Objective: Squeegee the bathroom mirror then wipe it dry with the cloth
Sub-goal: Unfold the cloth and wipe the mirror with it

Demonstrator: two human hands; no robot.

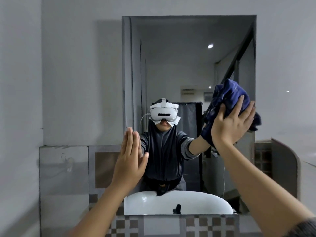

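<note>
A tall rectangular mirror point(188, 65) hangs on the grey wall in front of me. My right hand point(230, 124) presses a bunched dark blue cloth point(227, 98) flat against the glass near the mirror's right edge, at about mid-height. My left hand point(130, 161) rests flat, fingers together and pointing up, on the mirror's left edge lower down, and holds nothing. No squeegee is in view. The glass reflects a person with both arms reaching out.
The mirror reflects a white basin point(171, 202) with a dark tap point(177, 208). Checkered tiles point(196, 224) run below the mirror. A tiled panel point(102, 168) stands at the left, and a low partition point(283, 161) at the right.
</note>
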